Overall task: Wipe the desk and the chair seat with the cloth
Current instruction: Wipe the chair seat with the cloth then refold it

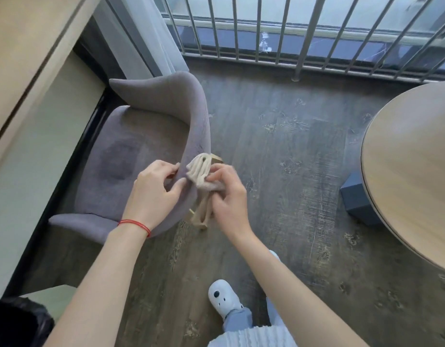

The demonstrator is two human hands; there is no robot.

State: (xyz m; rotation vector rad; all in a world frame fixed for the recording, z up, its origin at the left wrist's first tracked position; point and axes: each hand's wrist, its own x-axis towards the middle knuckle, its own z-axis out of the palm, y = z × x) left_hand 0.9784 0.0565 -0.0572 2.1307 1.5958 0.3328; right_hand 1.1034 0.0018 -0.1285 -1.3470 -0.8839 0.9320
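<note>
A grey-purple upholstered chair (pixel 131 151) with a curved backrest stands at centre left, its seat showing a darker patch. My left hand (pixel 153 189) pinches the top edge of the backrest. A crumpled beige cloth (pixel 198 169) is pressed against the outer side of the backrest. My right hand (pixel 226 194) holds this cloth. The chair's light wooden legs show below my hands. The desk (pixel 28 58) is a pale wooden surface at the upper left, beside the chair.
A round wooden table (pixel 411 166) fills the right edge, with a blue box (pixel 356 199) on the floor under it. A metal railing (pixel 291 46) and a grey curtain (pixel 151 38) stand at the back. A black bin (pixel 16 321) is at bottom left. My white shoe (pixel 221 299) rests on dark wood flooring.
</note>
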